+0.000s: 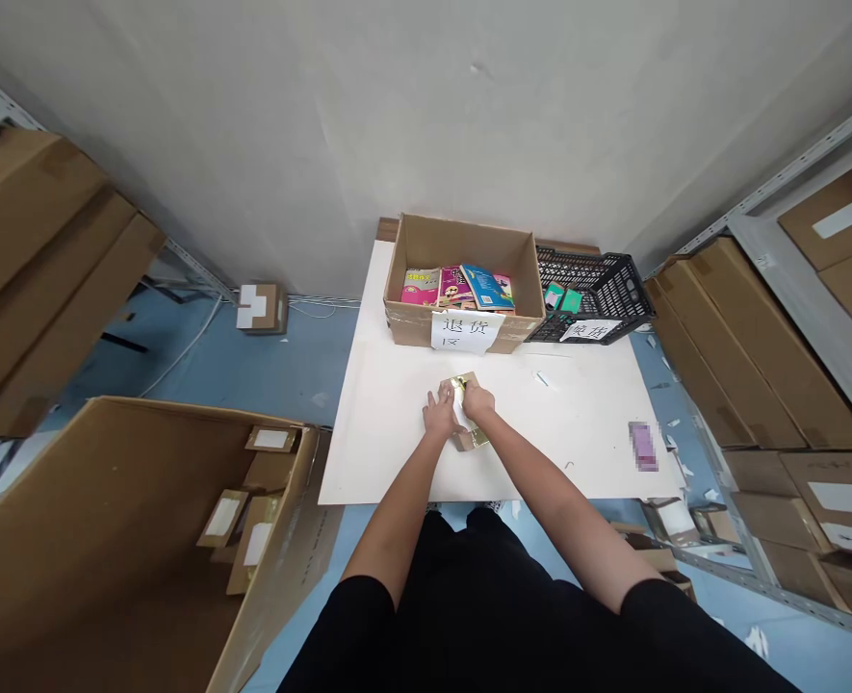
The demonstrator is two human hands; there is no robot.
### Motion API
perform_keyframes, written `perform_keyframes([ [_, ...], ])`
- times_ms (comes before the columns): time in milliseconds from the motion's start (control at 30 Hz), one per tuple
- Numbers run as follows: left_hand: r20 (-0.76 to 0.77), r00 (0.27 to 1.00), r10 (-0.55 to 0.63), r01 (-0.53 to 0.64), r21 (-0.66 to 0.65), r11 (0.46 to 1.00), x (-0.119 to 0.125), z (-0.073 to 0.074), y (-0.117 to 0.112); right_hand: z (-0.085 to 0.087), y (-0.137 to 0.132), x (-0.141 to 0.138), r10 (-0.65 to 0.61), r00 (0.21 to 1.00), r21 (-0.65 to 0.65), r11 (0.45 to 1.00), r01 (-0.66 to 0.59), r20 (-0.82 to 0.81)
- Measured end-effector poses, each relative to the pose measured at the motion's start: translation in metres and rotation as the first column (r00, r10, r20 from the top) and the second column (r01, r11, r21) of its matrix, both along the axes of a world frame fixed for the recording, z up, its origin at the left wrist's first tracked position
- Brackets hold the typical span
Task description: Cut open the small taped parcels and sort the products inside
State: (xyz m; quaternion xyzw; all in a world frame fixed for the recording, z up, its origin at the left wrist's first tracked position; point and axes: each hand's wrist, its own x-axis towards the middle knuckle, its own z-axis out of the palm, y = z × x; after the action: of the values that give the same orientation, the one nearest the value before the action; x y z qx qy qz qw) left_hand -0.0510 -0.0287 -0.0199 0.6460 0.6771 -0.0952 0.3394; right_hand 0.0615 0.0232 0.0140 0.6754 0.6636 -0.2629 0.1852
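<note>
A small brown cardboard parcel (pixel 467 438) with a white label and yellowish tape lies on the white table (pixel 397 423). My left hand (pixel 439 414) grips its left side, fingers curled on it. My right hand (pixel 477 399) is closed on its top end, pinching at the tape or flap. Both arms reach forward from the table's near edge.
Behind the parcel stands an open cardboard box (pixel 461 281) of colourful books with a paper sign. A black plastic crate (pixel 599 289) sits to its right. A large open carton (pixel 143 520) with small parcels stands at my left. Shelves of cartons (pixel 793 366) flank both sides.
</note>
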Motion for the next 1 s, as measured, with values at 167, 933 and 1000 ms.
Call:
perform_keyframes([
  [167, -0.026, 0.999, -0.022, 0.022, 0.013, 1.0, -0.003, -0.001, 0.001, 0.007, -0.006, 0.003, 0.069, 0.996, -0.024, 0.997, -0.068, 0.048],
  [933, -0.127, 0.989, 0.072, -0.04, 0.237, 0.971, 0.048, 0.006, -0.038, 0.034, -0.164, 0.136, -0.205, 0.978, 0.102, 0.974, 0.201, 0.036],
  [1000, -0.168, 0.983, 0.079, -0.041, 0.216, 0.976, 0.053, 0.012, -0.031, 0.031, -0.169, 0.153, -0.307, 0.948, 0.14, 0.938, 0.316, -0.081],
])
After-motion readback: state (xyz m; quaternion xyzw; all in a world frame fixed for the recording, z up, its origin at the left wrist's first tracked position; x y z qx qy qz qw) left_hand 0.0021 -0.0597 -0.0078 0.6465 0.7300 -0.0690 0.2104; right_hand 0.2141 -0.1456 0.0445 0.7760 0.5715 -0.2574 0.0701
